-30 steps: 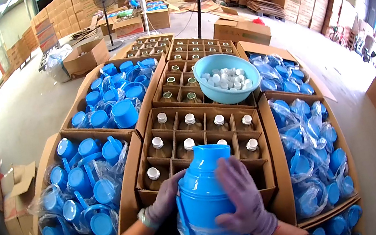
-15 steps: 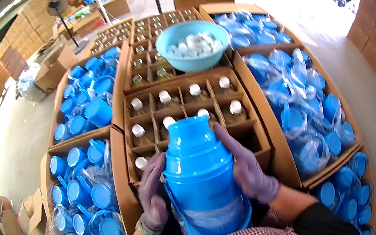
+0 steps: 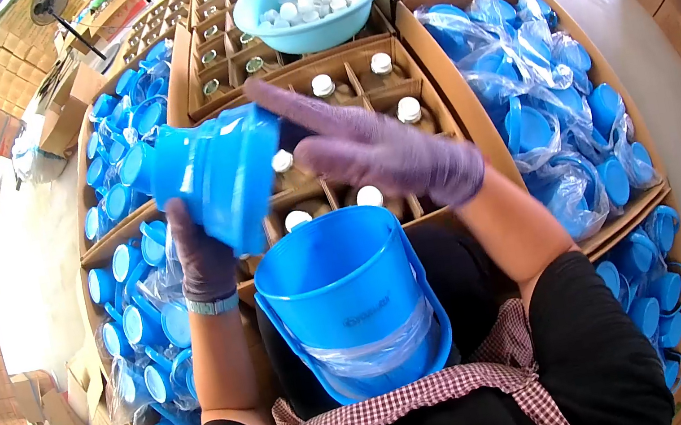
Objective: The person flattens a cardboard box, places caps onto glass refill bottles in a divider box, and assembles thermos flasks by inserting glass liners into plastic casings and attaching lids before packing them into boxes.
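Observation:
A blue flask top (image 3: 229,173) is tilted on its side above the left-centre of the view, apart from its body. My left hand (image 3: 204,255), in a purple glove, supports it from below, fingers partly hidden behind it. My right hand (image 3: 384,150), also gloved, has its fingers extended beside the top's open end. Below them, the open blue flask body (image 3: 345,289) stands upright at my lap, with clear plastic wrap round its lower part and its handle hanging down. White-capped bottles (image 3: 370,197) sit in a divided carton (image 3: 476,154) behind it.
Cartons of bagged blue flask parts stand on the left (image 3: 140,325) and right (image 3: 533,124). A light-blue basin (image 3: 313,31) of white caps rests on the bottle cartons at the back. A fan (image 3: 50,4) and flattened cardboard are farther left.
The flask top has come off the body and moved up and left with my left hand. My right hand has risen and left the flask's side. The view has tipped down.

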Motion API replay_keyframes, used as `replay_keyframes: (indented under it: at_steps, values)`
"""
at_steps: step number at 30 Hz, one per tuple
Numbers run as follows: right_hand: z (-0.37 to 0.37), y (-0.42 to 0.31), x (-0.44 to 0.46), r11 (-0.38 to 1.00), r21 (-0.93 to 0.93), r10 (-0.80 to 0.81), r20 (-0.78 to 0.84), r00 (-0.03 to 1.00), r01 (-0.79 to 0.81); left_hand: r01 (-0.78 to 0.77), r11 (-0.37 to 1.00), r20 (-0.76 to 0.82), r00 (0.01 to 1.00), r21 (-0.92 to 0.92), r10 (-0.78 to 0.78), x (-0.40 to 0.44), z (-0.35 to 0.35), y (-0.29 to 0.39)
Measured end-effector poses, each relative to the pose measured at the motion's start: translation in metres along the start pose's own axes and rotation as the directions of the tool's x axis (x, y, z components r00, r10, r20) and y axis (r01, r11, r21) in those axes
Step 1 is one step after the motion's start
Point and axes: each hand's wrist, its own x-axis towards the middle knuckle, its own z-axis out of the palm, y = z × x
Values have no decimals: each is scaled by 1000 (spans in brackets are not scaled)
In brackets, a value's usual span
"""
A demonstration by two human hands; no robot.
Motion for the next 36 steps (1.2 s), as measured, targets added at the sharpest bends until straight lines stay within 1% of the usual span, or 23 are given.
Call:
replay_keyframes:
  at_steps: [1, 2, 3, 4, 5, 6, 7, 8, 10, 13, 14, 15, 16, 17, 18, 19, 20, 22, 23, 25, 26, 31, 36]
  values:
    - [-13, 13, 2, 986, 167, -4, 89, 996, -11, -41, 998, -35, 999, -56, 39, 0, -5, -4]
    - [-23, 43, 3, 958, 285, -44, 77, 996, 21, -91, 990, -70, 994, -111, 84, 2, -8, -6]
    - [-29, 76, -3, 996, 28, 84, -37, 996, -83, -98, 958, -102, 992, -270, 73, 0, -18, -9]
    - [-34, 118, -21, 935, -355, 58, 82, 995, -25, -111, 900, -132, 989, -422, 60, -5, -27, -11]
    - [-40, 162, -42, 733, -675, 73, 201, 977, 84, -106, 894, -132, 990, -436, 53, -12, -30, -12]
    - [-28, 196, -75, 640, -763, 301, 142, 943, -90, -98, 906, -150, 988, -412, 38, -19, -37, -16]
    - [-12, 207, -94, 506, -839, 480, 79, 874, -202, -89, 917, -173, 985, -389, 22, -28, -48, -23]
    - [0, 223, -106, 479, -840, 458, -9, 889, -255, -79, 926, -198, 980, -368, 5, -38, -59, -32]
    - [1, 229, -108, 520, -817, 421, -7, 907, -247, -61, 928, -252, 967, -367, -36, -52, -57, -38]
    - [-10, 165, -80, 496, -773, 450, -162, 878, -397, -116, 960, -310, 950, -255, 33, -61, -32, -28]
    - [-20, 145, -72, 550, -764, 297, -200, 934, -339, -129, 952, -250, 966, -279, 58, -61, -37, -24]
    - [-26, 92, -48, 541, -738, 343, -243, 907, -403, -134, 943, -190, 979, -303, 79, -60, -45, -17]
    - [-42, 82, -34, 542, -802, 54, -265, 963, -251, -136, 935, -125, 987, -327, 100, -56, -54, -10]
    - [-58, 59, -16, 505, -825, -24, -310, 951, -256, -106, 879, -25, 994, -466, 107, -49, -71, -8]
    - [-72, 22, 9, 467, -882, -264, -212, 941, -67, -82, 877, 31, 993, -474, 110, -37, -69, -6]
    - [-81, -12, 27, 615, -783, -230, -286, 930, -89, -61, 875, 89, 989, -481, 118, -23, -65, -3]
    - [-93, -46, 48, 579, -812, -256, -262, 930, -69, -78, 919, 87, 989, -388, 120, -11, -50, 0]
    - [-90, -108, 86, 691, -719, -311, -205, 928, 72, -108, 976, 82, 989, -188, 126, 13, -21, 7]
    - [-88, -139, 105, 736, -662, -337, -177, 925, 142, -80, 930, 224, 960, -359, 169, 26, -23, 5]
    - [-112, -157, 154, 881, -408, -292, -76, 953, 237, -80, 928, 246, 953, -365, 178, 36, -18, 8]
    - [-113, -166, 170, 912, -336, -272, -61, 960, 237, -92, 931, 237, 954, -352, 184, 38, -19, 10]
    - [-112, -104, 214, 996, -79, -41, -65, 997, 36, -176, 955, 179, 959, -238, 221, 8, -51, 30]
    - [-109, -14, 215, 968, 118, 231, -59, 971, -223, -253, 962, 127, 956, -106, 266, -44, -93, 49]
